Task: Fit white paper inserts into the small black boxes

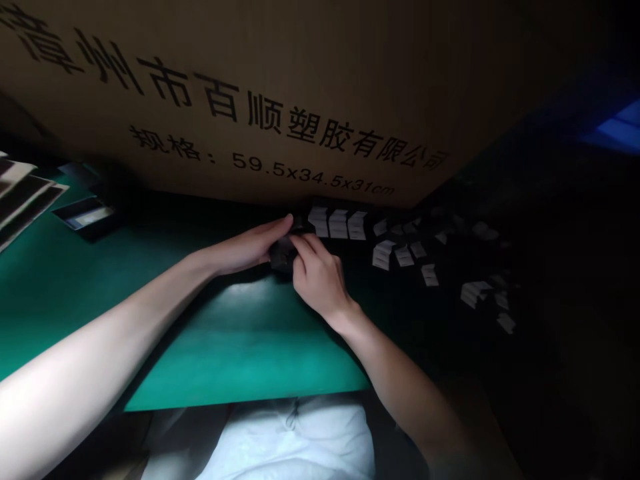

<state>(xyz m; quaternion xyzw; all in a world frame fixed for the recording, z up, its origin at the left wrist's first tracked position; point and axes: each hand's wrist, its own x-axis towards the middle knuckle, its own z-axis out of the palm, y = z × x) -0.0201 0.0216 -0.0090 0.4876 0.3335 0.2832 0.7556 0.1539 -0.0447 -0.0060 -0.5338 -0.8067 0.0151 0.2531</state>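
Note:
Near the foot of the large carton, my left hand (pixel 257 247) is closed on the left side of a small dark block-like object (pixel 281 255), its thumb along the top. My right hand (pixel 320 275) presses its bent fingertips against the same object from the right. The object's exact kind is too dark to make out. Just beyond my right hand, a row of dark pieces with folded white labels (pixel 339 224) lies against the carton.
A big printed cardboard carton (pixel 280 67) walls off the far side of the green tabletop (pixel 240 360). More white-labelled dark pieces (pixel 383 255) lie scattered to the right in shadow. On the left are a flat dark item (pixel 85 217) and stacked sheets (pixel 25 197).

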